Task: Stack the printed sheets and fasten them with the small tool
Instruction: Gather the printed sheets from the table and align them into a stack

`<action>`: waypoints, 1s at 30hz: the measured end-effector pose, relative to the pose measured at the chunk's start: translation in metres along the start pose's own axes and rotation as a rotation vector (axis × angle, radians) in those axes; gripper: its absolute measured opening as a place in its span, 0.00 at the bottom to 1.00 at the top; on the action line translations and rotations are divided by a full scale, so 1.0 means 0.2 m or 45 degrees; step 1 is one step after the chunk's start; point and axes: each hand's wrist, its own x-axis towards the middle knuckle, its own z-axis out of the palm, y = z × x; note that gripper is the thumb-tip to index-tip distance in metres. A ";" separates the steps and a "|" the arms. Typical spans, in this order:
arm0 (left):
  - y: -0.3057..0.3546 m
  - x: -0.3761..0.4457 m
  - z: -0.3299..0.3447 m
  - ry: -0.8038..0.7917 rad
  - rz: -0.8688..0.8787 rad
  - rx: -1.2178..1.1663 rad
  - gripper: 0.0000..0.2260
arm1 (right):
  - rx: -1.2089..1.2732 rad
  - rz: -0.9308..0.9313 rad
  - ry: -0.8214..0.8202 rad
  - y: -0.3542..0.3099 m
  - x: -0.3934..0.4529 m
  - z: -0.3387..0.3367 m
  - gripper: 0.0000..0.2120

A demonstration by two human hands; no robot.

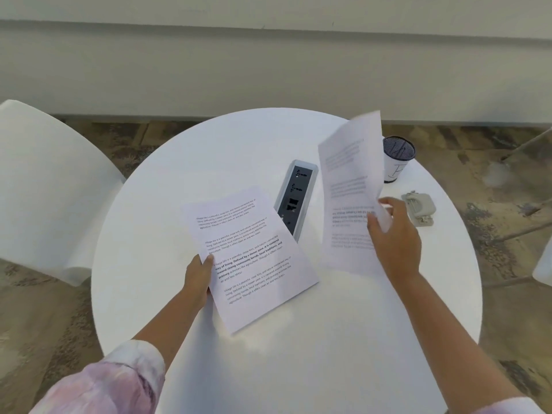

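here the person sits at a round white table (328,339) with a printed sheet in each hand. the left hand (198,277) grips the left edge of the lower sheet (254,258), thumb on top of the print and fingers curled underneath; that sheet lies angled on the table, its far right corner overlapping the grey power socket panel (295,195) set into the tabletop. the right hand (394,237) pinches the second sheet (349,189) by its right edge, fingers closed round the paper, and holds it raised and tilted above the table, blurred, well to the right of the first. the small tool, a grey stapler (418,208), rests on the table just beyond the right hand, untouched. behind it, near the table's far right rim, stands a white cup (397,159) with a dark mesh top. a white chair (44,186) is at the left, and a pale tie-dyed sleeve (110,383) covers the left forearm.
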 end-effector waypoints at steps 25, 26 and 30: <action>-0.05 0.01 -0.11 -0.072 0.047 0.127 0.14 | 0.233 0.462 -0.916 -0.01 -0.16 0.51 0.20; -0.05 0.02 -0.11 -0.062 0.051 0.127 0.14 | 0.202 0.440 -0.927 -0.02 -0.16 0.52 0.21; -0.06 0.04 -0.11 -0.034 0.051 0.126 0.12 | 0.102 0.309 -0.928 -0.07 -0.19 0.57 0.22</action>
